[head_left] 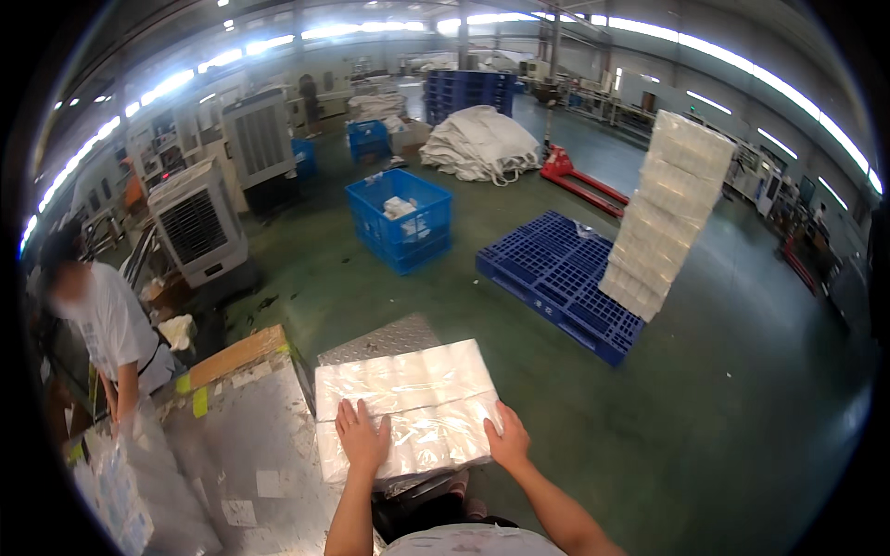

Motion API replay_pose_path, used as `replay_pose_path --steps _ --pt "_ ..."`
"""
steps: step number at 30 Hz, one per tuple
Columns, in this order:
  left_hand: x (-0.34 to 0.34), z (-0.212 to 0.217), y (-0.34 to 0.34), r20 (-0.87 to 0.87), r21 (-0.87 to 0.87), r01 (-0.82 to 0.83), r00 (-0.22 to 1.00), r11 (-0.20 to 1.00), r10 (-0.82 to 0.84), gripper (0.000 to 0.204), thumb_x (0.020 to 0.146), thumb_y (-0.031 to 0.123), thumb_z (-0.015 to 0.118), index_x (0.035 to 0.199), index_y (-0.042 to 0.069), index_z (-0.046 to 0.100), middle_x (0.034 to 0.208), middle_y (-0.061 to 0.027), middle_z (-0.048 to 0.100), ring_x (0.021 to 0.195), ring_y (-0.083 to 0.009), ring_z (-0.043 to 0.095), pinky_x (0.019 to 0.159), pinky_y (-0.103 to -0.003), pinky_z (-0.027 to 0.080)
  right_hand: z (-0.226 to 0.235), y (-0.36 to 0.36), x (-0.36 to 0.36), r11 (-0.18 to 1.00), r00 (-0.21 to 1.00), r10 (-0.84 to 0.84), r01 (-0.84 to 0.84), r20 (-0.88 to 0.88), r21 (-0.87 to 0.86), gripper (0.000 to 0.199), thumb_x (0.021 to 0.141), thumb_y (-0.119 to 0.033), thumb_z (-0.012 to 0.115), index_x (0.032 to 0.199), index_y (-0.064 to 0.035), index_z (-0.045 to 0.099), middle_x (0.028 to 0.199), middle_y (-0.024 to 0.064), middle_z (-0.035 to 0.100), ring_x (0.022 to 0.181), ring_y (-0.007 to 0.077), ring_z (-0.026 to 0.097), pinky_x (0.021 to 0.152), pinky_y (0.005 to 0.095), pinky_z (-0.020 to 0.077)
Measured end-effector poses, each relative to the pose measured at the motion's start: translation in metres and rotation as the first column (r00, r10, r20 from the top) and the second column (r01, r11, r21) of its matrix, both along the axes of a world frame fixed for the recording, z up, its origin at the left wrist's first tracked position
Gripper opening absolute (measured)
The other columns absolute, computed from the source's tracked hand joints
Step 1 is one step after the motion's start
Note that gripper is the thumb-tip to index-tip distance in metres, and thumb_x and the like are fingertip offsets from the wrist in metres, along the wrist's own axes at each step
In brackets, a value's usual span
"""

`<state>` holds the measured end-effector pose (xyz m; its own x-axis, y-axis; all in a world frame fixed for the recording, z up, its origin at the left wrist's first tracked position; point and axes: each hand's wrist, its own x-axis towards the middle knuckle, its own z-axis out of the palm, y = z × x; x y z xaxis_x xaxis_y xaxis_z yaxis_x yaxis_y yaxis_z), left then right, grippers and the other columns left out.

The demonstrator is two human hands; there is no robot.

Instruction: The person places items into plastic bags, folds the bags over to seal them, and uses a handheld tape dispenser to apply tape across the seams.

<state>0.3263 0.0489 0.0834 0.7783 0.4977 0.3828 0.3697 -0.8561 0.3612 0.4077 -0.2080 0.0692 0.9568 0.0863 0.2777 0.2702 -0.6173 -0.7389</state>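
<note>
A clear-wrapped pack of white paper rolls (408, 375) lies in front of me, two rows showing through shiny film. My left hand (363, 440) rests on its top toward the left, fingers flat and thumb spread. At the right end of the pack, my right hand (507, 435) touches its edge with fingers and thumb apart. Both hands are open against the film. Beneath the pack's far side shows a patterned metal plate (385, 337); what supports its near side is hidden.
To the left is a worn metal table (264, 435), where a co-worker (120, 329) handles clear plastic film (148, 491). Ahead are a blue crate (400, 227) and white sacks (482, 144). A blue pallet (556, 278) bears a tall stack of wrapped packs (667, 213); a red pallet jack (584, 181) stands behind.
</note>
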Motion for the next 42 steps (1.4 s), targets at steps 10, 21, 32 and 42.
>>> replay_pose_path --steps 10,21,32,42 --pt "-0.066 -0.005 -0.008 -0.063 0.239 -0.064 0.995 0.969 0.082 0.053 0.083 0.036 0.053 0.120 -0.003 0.050 0.127 -0.0221 0.046 0.118 -0.0341 0.041 0.099 -0.048 0.028 -0.007 0.004 0.005 0.998 1.000 0.027 -0.027 0.013 -0.053 0.049 0.085 -0.038 0.054 0.125 -0.0109 0.048 0.124 0.0152 0.050 0.112 0.0330 0.049 0.091 0.0407 0.0429" --pt "-0.049 0.008 -0.020 0.010 0.235 -0.037 0.999 0.971 0.036 0.053 0.086 0.044 0.049 0.116 0.000 0.055 0.120 -0.0220 0.052 0.112 -0.0364 0.048 0.093 -0.049 0.035 -0.018 -0.001 0.012 0.998 0.999 -0.014 0.011 0.053 0.059 0.045 0.085 -0.033 0.055 0.123 -0.0093 0.050 0.119 0.0156 0.052 0.110 0.0324 0.049 0.091 0.0401 0.0414" --pt "-0.052 0.000 -0.016 0.043 0.284 -0.031 0.999 0.958 0.019 0.050 0.086 0.041 0.049 0.115 0.000 0.056 0.120 -0.0225 0.052 0.111 -0.0366 0.048 0.093 -0.048 0.036 -0.020 0.001 0.010 0.996 0.990 -0.044 0.034 0.135 0.080 0.043 0.085 -0.034 0.055 0.121 -0.0102 0.051 0.117 0.0146 0.054 0.105 0.0329 0.053 0.086 0.0409 0.0449" --pt "-0.052 0.002 -0.016 0.051 0.276 -0.023 0.999 0.961 0.009 0.051 0.087 0.040 0.047 0.116 0.000 0.055 0.120 -0.0231 0.052 0.111 -0.0372 0.048 0.093 -0.048 0.036 -0.022 0.002 0.010 0.995 0.992 -0.040 0.029 0.122 0.095 0.043 0.085 -0.033 0.054 0.122 -0.0103 0.051 0.120 0.0137 0.053 0.107 0.0322 0.052 0.087 0.0406 0.0444"
